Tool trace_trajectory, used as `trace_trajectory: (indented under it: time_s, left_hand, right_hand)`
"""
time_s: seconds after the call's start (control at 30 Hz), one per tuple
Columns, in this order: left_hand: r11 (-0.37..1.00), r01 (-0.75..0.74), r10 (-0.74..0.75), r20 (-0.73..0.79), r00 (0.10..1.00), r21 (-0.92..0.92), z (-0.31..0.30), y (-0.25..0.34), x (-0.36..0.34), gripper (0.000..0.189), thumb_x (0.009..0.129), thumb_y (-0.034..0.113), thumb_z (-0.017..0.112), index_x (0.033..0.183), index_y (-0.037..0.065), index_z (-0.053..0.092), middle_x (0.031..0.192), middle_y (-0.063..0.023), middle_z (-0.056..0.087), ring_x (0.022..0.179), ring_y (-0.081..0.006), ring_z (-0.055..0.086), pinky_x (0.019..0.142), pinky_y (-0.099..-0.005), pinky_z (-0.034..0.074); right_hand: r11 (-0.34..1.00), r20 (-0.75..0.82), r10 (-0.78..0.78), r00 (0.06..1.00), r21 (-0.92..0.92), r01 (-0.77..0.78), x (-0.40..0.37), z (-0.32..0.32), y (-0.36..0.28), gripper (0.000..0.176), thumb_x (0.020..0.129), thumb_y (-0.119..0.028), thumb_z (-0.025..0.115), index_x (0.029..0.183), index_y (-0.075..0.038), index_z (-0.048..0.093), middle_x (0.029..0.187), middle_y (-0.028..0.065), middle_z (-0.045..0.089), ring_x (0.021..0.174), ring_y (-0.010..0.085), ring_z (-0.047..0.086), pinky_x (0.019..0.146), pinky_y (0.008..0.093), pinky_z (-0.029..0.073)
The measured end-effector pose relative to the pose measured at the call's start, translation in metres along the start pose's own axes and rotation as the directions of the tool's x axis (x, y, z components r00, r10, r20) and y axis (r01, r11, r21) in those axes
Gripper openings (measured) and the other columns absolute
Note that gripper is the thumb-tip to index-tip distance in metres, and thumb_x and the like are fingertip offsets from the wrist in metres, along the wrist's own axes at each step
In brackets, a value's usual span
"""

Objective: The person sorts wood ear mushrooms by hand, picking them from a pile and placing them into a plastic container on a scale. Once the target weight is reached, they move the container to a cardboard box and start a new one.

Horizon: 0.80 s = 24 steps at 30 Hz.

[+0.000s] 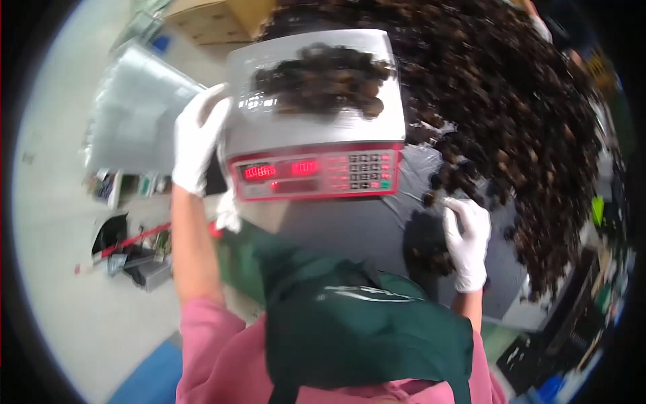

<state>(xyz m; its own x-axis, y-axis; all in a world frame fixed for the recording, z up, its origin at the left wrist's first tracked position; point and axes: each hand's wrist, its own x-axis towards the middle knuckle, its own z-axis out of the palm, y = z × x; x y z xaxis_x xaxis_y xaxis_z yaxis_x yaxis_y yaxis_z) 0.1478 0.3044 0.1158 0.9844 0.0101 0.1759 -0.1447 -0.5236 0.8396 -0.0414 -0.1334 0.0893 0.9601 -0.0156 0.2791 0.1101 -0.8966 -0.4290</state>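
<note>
A red digital scale (313, 172) with lit red digits stands before me, and a heap of dark brown clumps (326, 81) lies on its metal pan (269, 128). At the scale's left side is my left hand (198, 140), in a white glove, its thumb and fingers apart beside the pan's edge. My right hand (467, 239), also gloved in white, is to the right of the scale with its fingers curled together; whatever may be between them is too small to make out. Next to it, on the left, is a small dark pile (427, 244) on the grey tabletop (336, 229).
A big mass of dark brown pieces (498, 94) covers the table's back and right. Clear plastic bags (138, 111) are at the left. A cardboard box (215, 20) stands at the back. Part of another person's arm (535, 17) shows at the top right.
</note>
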Motion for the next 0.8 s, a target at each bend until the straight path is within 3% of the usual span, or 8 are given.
trace_trajectory:
  time_s: [0.1,0.2,0.33,0.47,0.53,0.63,0.73,0.8]
  left_hand:
    - [0.973,-0.09,0.109,-0.082,0.991,0.211,0.017,0.004,0.002,0.039,0.096,0.016,0.072,0.133,0.006,0.068,0.132,-0.009,0.07,0.121,-0.0195,0.065,0.103,-0.0343,0.05]
    - [0.906,-0.364,0.365,0.035,0.93,0.218,0.053,0.034,0.016,0.049,0.092,0.011,0.075,0.14,0.011,0.063,0.138,-0.0102,0.066,0.127,-0.0228,0.062,0.113,-0.0365,0.044]
    - [0.839,-0.508,0.491,0.131,0.861,0.194,0.1,0.071,0.028,0.054,0.091,0.008,0.075,0.143,0.009,0.061,0.143,-0.0106,0.062,0.131,-0.025,0.059,0.114,-0.0371,0.043]
    - [0.825,-0.537,0.521,0.128,0.844,0.175,0.111,0.094,0.015,0.056,0.09,0.005,0.074,0.144,0.008,0.06,0.145,-0.0108,0.061,0.134,-0.0262,0.057,0.116,-0.0377,0.041]
    - [0.839,-0.506,0.485,0.15,0.862,0.198,0.108,0.098,0.002,0.056,0.089,0.004,0.074,0.144,0.008,0.06,0.146,-0.0107,0.061,0.137,-0.0259,0.055,0.116,-0.0377,0.041]
    - [0.868,-0.399,0.383,0.113,0.917,0.295,0.105,0.094,-0.022,0.057,0.089,0.002,0.073,0.144,0.008,0.06,0.145,-0.0105,0.062,0.136,-0.0261,0.057,0.117,-0.0384,0.041]
    - [0.878,-0.364,0.37,0.041,0.928,0.31,0.102,0.081,-0.038,0.055,0.09,0.001,0.07,0.143,0.007,0.061,0.142,-0.0105,0.065,0.131,-0.0266,0.06,0.116,-0.038,0.042]
    - [0.911,-0.284,0.296,0.004,0.955,0.299,0.102,0.072,-0.05,0.054,0.09,0.001,0.07,0.142,0.007,0.061,0.141,-0.0109,0.065,0.13,-0.0266,0.061,0.115,-0.0377,0.042]
  right_hand:
    - [0.99,-0.013,0.128,0.992,-0.061,-0.128,-0.017,0.002,0.024,0.014,0.086,-0.012,0.076,0.1,-0.013,0.073,0.092,0.0058,0.071,0.085,0.0256,0.066,0.081,0.0373,0.047]
    - [0.972,-0.094,0.232,0.968,-0.001,-0.234,-0.026,0.005,0.054,0.014,0.086,-0.008,0.074,0.1,-0.01,0.072,0.096,0.0078,0.072,0.09,0.0282,0.067,0.08,0.0389,0.051]
    - [0.974,-0.336,0.225,0.915,0.052,-0.221,0.011,0.015,0.087,0.02,0.088,-0.006,0.072,0.108,-0.009,0.073,0.112,0.0112,0.072,0.105,0.0298,0.068,0.092,0.039,0.054]
    - [0.987,-0.459,0.059,0.887,-0.109,-0.122,0.065,0.036,0.092,0.03,0.088,-0.014,0.073,0.117,-0.009,0.072,0.119,0.0168,0.07,0.111,0.0344,0.066,0.098,0.0431,0.051]
    - [0.959,-0.299,0.077,0.951,-0.24,-0.153,0.083,0.048,0.083,0.053,0.091,-0.033,0.073,0.14,-0.014,0.061,0.147,0.0202,0.055,0.134,0.0393,0.052,0.115,0.0532,0.038]
    - [0.937,-0.045,0.148,0.988,-0.312,-0.154,0.085,0.07,0.09,0.062,0.093,-0.05,0.067,0.147,-0.022,0.055,0.156,0.0223,0.043,0.143,0.0433,0.041,0.116,0.0653,0.029]
    - [0.978,0.204,0.065,0.977,-0.207,-0.022,0.056,0.045,0.077,0.062,0.09,-0.043,0.071,0.146,-0.02,0.057,0.156,0.0195,0.044,0.144,0.0407,0.041,0.117,0.0633,0.029]
    - [0.977,0.235,-0.087,0.968,-0.172,0.13,0.021,0.037,0.075,0.059,0.086,-0.038,0.071,0.141,-0.02,0.06,0.152,0.0186,0.048,0.141,0.039,0.045,0.117,0.0592,0.031]
